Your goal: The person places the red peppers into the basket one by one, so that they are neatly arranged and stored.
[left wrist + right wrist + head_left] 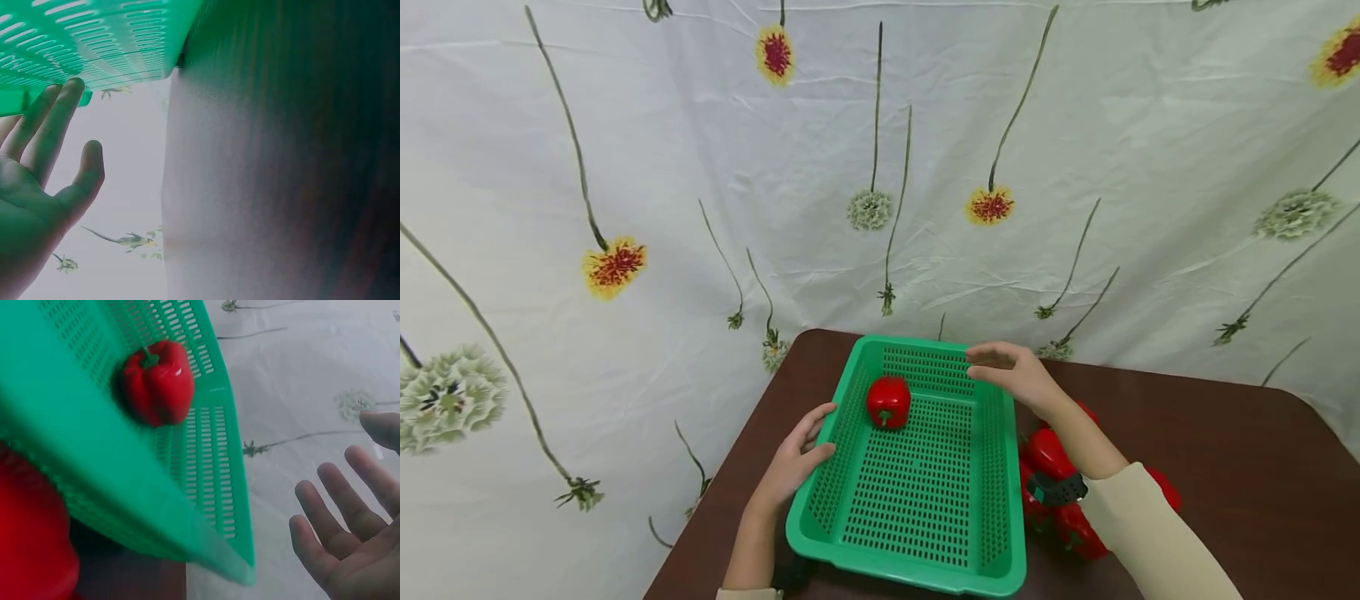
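Observation:
A green plastic basket [917,467] with slotted sides stands on the dark table. One red bell pepper [888,402] sits inside it, in the far left corner. The left hand [797,454] is at the basket's left side, fingertips right at the rim with fingers loosely extended; the left wrist view shows this hand [47,162] beside the slotted wall. Above the far right corner hovers the right hand [1011,372], fingers spread and holding nothing. In the right wrist view this hand [356,531] is apart from the basket, palm showing.
Several more red bell peppers [1049,452] lie on the table [1240,467] to the right of the basket, partly hidden under the right forearm. A white cloth [820,167] printed with flowers hangs behind the table and along its left side.

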Action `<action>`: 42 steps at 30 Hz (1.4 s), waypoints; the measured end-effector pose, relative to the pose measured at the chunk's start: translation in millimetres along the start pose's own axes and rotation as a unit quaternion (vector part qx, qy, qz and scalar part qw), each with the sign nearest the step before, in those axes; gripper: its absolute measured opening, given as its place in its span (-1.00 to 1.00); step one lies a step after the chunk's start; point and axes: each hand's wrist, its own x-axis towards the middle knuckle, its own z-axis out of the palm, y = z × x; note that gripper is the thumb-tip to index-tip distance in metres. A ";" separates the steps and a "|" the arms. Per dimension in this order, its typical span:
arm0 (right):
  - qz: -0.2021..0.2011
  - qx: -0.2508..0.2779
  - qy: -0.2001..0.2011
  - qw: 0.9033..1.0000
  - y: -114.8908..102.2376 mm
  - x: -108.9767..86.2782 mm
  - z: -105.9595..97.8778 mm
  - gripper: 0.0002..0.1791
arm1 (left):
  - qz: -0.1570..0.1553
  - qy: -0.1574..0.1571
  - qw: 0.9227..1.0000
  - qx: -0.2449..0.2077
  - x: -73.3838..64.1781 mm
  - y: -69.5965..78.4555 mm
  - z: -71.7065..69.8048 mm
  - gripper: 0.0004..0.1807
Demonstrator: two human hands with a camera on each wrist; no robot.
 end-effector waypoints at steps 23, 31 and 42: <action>0.022 0.000 0.073 0.997 37.1 -44.5 -37.2 -0.50 | 0.010 0.000 1.000 0.005 1.5 -0.7 0.9 -0.38; 0.022 0.000 0.090 0.996 47.1 -61.2 -49.4 -0.54 | 0.006 -0.004 1.000 -0.003 2.0 -1.1 1.3 -0.37; 0.055 -0.035 0.113 0.991 56.7 -86.0 -64.1 -0.51 | 0.006 -0.006 1.000 0.002 2.4 -1.5 0.3 -0.38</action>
